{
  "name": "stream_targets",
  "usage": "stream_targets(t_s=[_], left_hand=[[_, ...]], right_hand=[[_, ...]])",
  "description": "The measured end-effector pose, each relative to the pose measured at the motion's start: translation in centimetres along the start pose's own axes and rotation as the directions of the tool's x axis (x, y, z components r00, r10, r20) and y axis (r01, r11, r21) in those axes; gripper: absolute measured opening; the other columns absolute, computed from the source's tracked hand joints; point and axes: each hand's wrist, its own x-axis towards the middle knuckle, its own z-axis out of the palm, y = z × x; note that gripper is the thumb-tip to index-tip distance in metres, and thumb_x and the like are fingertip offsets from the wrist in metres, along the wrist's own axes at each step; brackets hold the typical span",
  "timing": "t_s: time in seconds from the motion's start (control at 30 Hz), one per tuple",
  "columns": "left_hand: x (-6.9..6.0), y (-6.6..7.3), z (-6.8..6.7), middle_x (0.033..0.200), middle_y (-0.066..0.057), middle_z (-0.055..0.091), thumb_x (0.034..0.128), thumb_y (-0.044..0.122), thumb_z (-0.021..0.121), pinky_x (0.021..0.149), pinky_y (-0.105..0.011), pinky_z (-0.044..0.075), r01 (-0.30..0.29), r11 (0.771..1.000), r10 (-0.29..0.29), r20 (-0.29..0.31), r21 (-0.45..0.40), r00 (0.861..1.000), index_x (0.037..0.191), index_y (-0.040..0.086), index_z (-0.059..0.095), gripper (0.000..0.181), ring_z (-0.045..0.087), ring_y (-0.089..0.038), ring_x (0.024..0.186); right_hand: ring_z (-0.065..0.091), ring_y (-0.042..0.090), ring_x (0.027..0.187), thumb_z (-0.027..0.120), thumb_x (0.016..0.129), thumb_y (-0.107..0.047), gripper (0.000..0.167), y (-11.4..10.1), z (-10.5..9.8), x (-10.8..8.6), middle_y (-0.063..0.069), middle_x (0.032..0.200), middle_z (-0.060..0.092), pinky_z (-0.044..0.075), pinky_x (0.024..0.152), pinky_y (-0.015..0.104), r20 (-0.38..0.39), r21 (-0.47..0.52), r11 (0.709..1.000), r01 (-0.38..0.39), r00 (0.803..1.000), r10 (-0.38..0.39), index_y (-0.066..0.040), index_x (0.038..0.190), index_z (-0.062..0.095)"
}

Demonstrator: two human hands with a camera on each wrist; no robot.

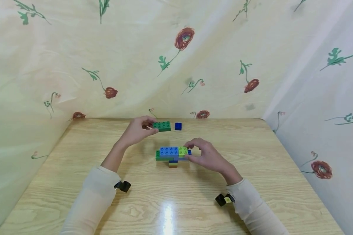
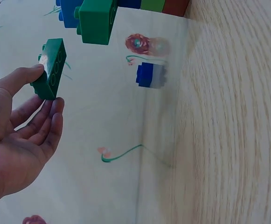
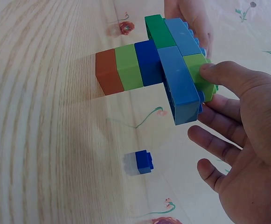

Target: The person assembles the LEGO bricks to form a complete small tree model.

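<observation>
My left hand (image 1: 136,131) pinches a green brick (image 1: 162,128) by its left end, thumb in front and fingers behind, in the air over the table's far part. Nearer stands a brick stack (image 3: 151,63): a column of brown, lime and dark blue bricks, with a wide layer of green and blue bricks across its top. Above that layer sit a long blue brick (image 1: 169,151) and, at its right, a lime green brick (image 1: 183,152). My right hand (image 1: 207,156) holds the lime green brick between thumb and fingers.
A small dark blue brick (image 1: 178,126) lies alone near the far edge of the wooden table (image 1: 153,199). Flower-patterned cloth (image 1: 135,65) rises behind the table and along its sides.
</observation>
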Motion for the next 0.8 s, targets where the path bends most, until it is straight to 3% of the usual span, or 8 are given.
stream_targets(t_s=[0.23,0.47,0.67,0.8], left_hand=[[-1.2,0.4,0.3,0.113,-0.007,0.072,0.0934,0.027,0.077,0.083,-0.036,0.057,-0.01,1.0,0.01,0.018,-0.003,1.0,0.125,0.014,0.07,0.035,0.067,-0.022,0.102],[-2.8,1.5,0.9,0.115,-0.004,0.071,0.0918,0.027,0.08,0.087,-0.038,0.057,-0.013,0.999,0.015,0.057,-0.035,0.998,0.122,0.017,0.071,0.033,0.067,-0.021,0.102],[-3.7,2.3,1.7,0.117,-0.003,0.071,0.0907,0.025,0.081,0.089,-0.036,0.057,-0.03,0.999,0.032,0.072,-0.03,0.997,0.123,0.016,0.071,0.035,0.067,-0.019,0.103],[-4.1,2.5,2.4,0.115,-0.002,0.071,0.0898,0.024,0.082,0.089,-0.037,0.056,-0.03,0.999,0.032,0.084,-0.029,0.996,0.122,0.017,0.071,0.035,0.067,-0.019,0.101]], right_hand=[[0.061,0.031,0.104,0.081,0.09,-0.021,0.032,0.1,0.0,0.0,0.0,0.111,0.069,0.044,0.077,0.03,0.002,-0.003,1.0,0.004,1.0,-0.004,-0.016,0.12,0.07],[0.058,0.017,0.102,0.081,0.09,-0.02,0.032,0.0,-0.1,0.0,0.0,0.11,0.069,0.049,0.078,0.035,-0.008,-0.008,1.0,0.014,1.0,-0.014,-0.015,0.119,0.071],[0.061,0.03,0.104,0.081,0.09,-0.019,0.031,0.0,-0.1,0.0,0.001,0.11,0.069,0.051,0.079,0.043,-0.006,0.002,1.0,0.014,1.0,-0.014,-0.014,0.119,0.071],[0.06,0.029,0.104,0.081,0.09,-0.019,0.031,0.1,0.0,0.0,0.0,0.11,0.07,0.052,0.082,0.044,-0.001,0.006,1.0,0.016,1.0,-0.016,-0.014,0.119,0.07]])
